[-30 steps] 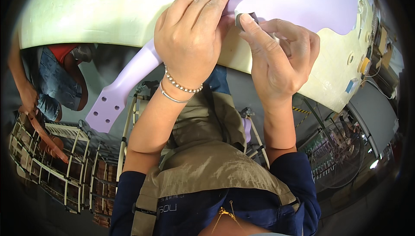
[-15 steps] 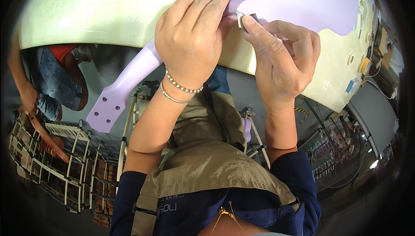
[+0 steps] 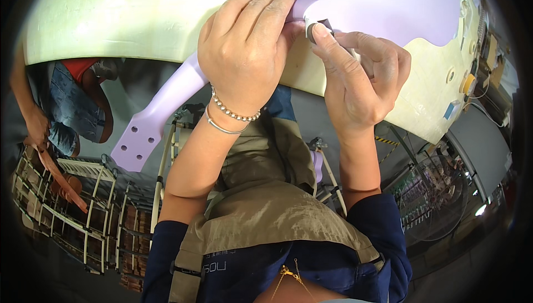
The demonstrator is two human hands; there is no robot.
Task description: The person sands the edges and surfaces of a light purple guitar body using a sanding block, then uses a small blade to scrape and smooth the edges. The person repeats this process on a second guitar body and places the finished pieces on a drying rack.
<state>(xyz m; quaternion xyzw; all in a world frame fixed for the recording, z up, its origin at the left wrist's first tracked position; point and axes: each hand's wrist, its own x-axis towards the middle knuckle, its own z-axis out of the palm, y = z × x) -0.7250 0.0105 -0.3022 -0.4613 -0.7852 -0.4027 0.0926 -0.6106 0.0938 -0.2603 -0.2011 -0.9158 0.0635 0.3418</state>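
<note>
A lavender guitar-shaped instrument body (image 3: 383, 3) lies at the top of the view. Its neck (image 3: 180, 83) runs down to the left and ends in a headstock with several holes. My left hand (image 3: 244, 42) is wrapped over the neck where it meets the body, fingers pressed together, thumb mostly hidden. Between thumb and fingers, my right hand (image 3: 366, 75) pinches a small folded piece of grey sandpaper (image 3: 312, 21), pale on one side. The sandpaper is at the body's edge, right beside the neck joint.
Under the instrument is a pale yellow-green work surface (image 3: 139, 19) with a curved front edge. At left, another person's hand (image 3: 37, 128) holds a reddish-brown strip above a pipe rack (image 3: 89, 214). A round wire-guarded fan (image 3: 436, 203) stands at right.
My right hand has shifted slightly down with the sandpaper, and its fold looks different. My left hand and the instrument stay put.
</note>
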